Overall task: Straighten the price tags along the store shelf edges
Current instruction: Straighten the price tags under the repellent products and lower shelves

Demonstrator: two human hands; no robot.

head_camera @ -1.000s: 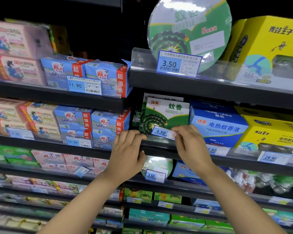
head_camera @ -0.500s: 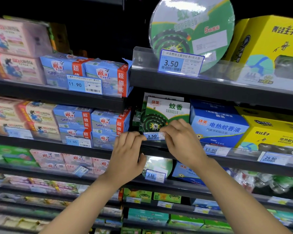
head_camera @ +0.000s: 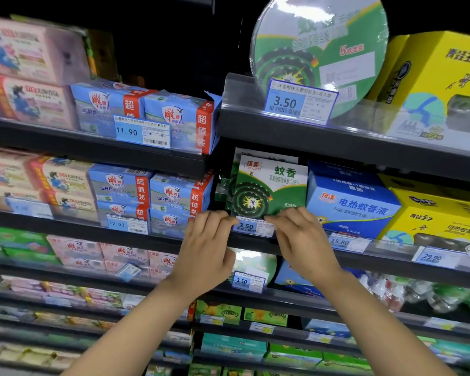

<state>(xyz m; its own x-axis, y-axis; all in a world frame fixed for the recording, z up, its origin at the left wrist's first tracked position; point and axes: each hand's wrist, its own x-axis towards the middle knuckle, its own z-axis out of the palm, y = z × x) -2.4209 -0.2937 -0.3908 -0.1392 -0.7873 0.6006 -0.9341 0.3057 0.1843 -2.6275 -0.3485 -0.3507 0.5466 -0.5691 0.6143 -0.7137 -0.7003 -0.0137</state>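
Note:
A blue and white price tag reading 3.50 (head_camera: 253, 227) sits on the edge of the middle shelf (head_camera: 385, 260), below a green mosquito-coil box (head_camera: 269, 185). My left hand (head_camera: 206, 251) pinches the tag's left end with thumb and forefinger. My right hand (head_camera: 301, 240) pinches its right end and covers that corner. The tag lies nearly level. Other tags line the shelf edges: 3.50 (head_camera: 300, 104) on the shelf above, 15.80 (head_camera: 347, 242) and 29.90 (head_camera: 436, 257) to the right, 3.50 (head_camera: 248, 280) on the shelf below, slightly tilted.
Left bay holds blue soap packs (head_camera: 147, 109) with tags 11.90 (head_camera: 142, 134) and 12.00 (head_camera: 126, 224); one small tag (head_camera: 128, 271) lower down hangs crooked. A blue box (head_camera: 350, 202) and yellow boxes (head_camera: 440, 213) stand to the right. A round green coil pack (head_camera: 320, 50) stands above.
The tag was tilted and held by my right hand alone; it has slid left and leveled. My left hand has come up from the shelf edge and taken the tag's left end.

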